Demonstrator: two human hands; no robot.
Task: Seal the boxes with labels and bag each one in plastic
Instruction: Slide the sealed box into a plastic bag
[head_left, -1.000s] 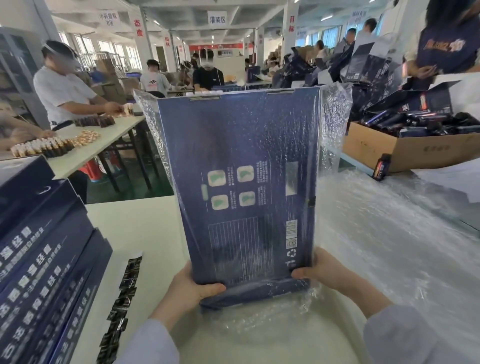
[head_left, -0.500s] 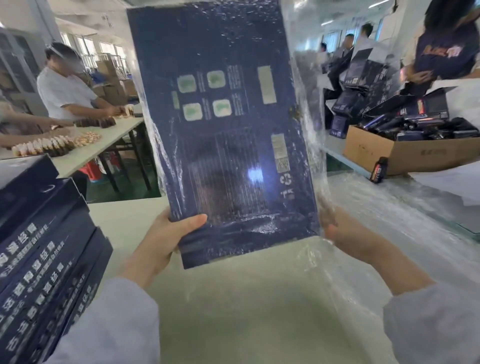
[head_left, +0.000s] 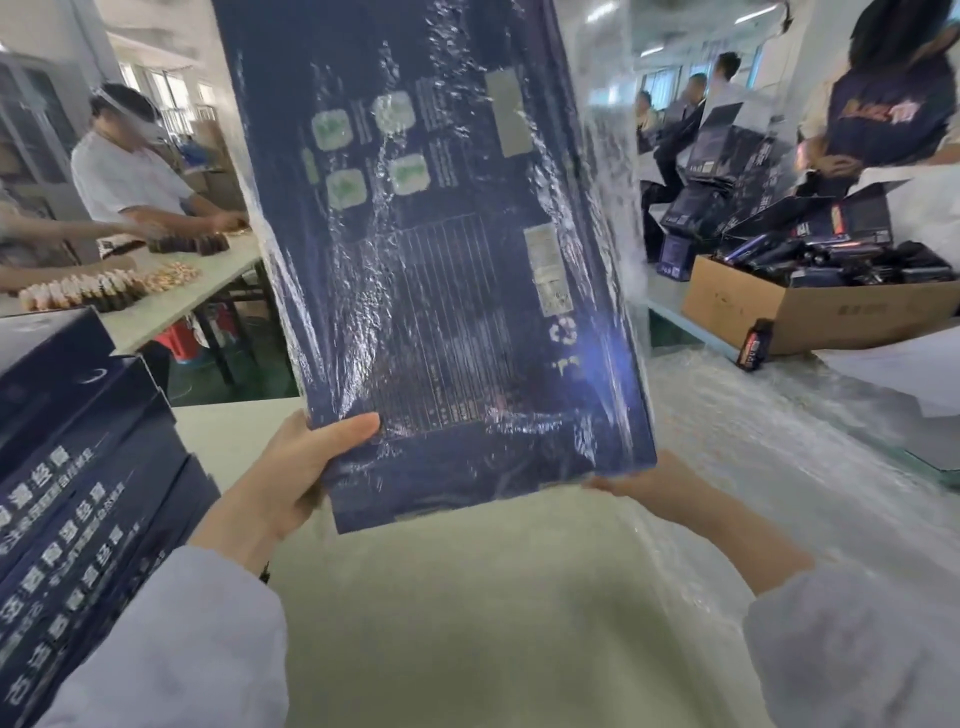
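Slick plastic bag (head_left: 608, 156) sheathed the stiff, seemingly light box (head_left: 441, 312) above the left hand (head_left: 291, 483), which pinched a corner; the right hand (head_left: 641, 491) propped beneath, grip hidden.

A small bottle (head_left: 754, 345) stands beside a cardboard carton (head_left: 831, 318).

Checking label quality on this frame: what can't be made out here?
Head view only.
Top of the box and mouth of the plastic bag: cut off by the upper edge.
Fingers of the right hand: hidden behind the box's lower corner, grip unclear.
Fine print on the box: smeared by motion blur and bag glare.
Seal labels: none discernible through the wrinkled plastic.
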